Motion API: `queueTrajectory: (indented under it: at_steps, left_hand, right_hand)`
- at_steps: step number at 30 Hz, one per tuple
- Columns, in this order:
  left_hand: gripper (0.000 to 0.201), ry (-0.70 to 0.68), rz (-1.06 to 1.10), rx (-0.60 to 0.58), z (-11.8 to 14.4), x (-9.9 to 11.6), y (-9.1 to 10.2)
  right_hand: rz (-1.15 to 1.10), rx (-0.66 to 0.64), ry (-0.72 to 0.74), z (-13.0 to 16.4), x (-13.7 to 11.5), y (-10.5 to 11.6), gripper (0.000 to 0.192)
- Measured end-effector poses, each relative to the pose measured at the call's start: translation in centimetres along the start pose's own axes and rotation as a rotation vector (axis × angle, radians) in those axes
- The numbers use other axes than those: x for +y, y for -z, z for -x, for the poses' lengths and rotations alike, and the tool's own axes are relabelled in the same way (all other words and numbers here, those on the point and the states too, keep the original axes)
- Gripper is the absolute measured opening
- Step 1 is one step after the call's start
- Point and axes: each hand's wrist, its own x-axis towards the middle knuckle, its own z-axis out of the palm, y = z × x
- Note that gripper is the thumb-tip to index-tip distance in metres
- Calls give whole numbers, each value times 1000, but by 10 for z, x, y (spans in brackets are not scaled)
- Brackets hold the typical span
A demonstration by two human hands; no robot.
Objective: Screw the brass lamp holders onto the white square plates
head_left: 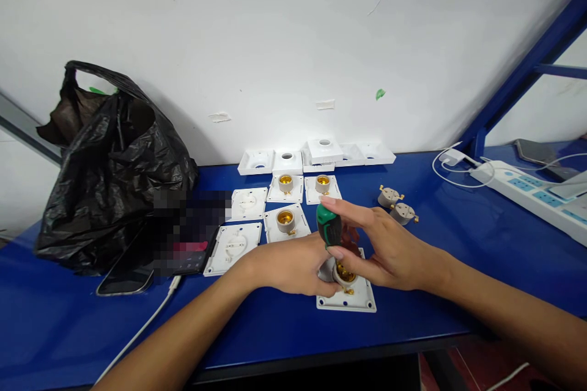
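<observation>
Your right hand (389, 250) pinches the green-handled screwdriver (329, 226) between thumb and fingers, holding it upright over the brass-lined lamp socket (343, 274). Your left hand (293, 266) curls closed against that socket's left side, steadying it on its white square base plate (348, 300), low and centre in the frame. No brand or lettering is readable on any of them. Behind lie more white plates (257, 220) and sockets (285, 220), with two loose grey socket cores (397, 204) to the right. All rest on a blue workbench (458, 256) against a white wall (275, 43). A black plastic bag (110, 165) sits at left, a white power strip (532, 192) at right.
</observation>
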Motion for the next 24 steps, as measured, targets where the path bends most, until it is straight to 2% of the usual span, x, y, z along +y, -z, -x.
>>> queueTrajectory:
  at_steps: [6, 11, 18, 24]
  left_hand:
    - [21, 35, -22, -26, -1, -1, -1]
    - [28, 14, -13, -10, -1, -2, -1]
    - [24, 13, -24, -8, 0, -3, -1]
    - [29, 14, -1, -8, -1, -2, -1]
  right_hand:
    - [5, -13, -18, 1, -1, 1, 57]
    - [4, -2, -11, 0, -1, 1, 57]
    - [-1, 6, 2, 0, -1, 0, 58]
    - [9, -2, -12, 0, -1, 1, 57]
